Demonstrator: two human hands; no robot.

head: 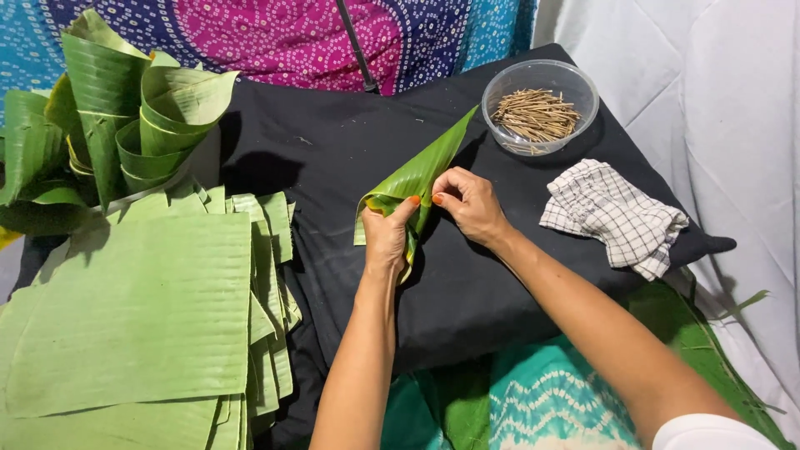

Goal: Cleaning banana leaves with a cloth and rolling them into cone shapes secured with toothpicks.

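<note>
Over black cloth [350, 150], left hand [385, 237] and right hand [471, 204] pinch one folded green banana-leaf cone [412, 179]; one clear plastic bowl [575, 83] of thin brown sticks [535, 114], one checked white cloth [612, 215]

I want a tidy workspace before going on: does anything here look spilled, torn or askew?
Nothing spilled or torn. The sticks stay inside the clear bowl, and the cut leaf stack is fanned unevenly. The checked cloth lies crumpled. Both hands, left and right, hold the folded leaf.
</note>
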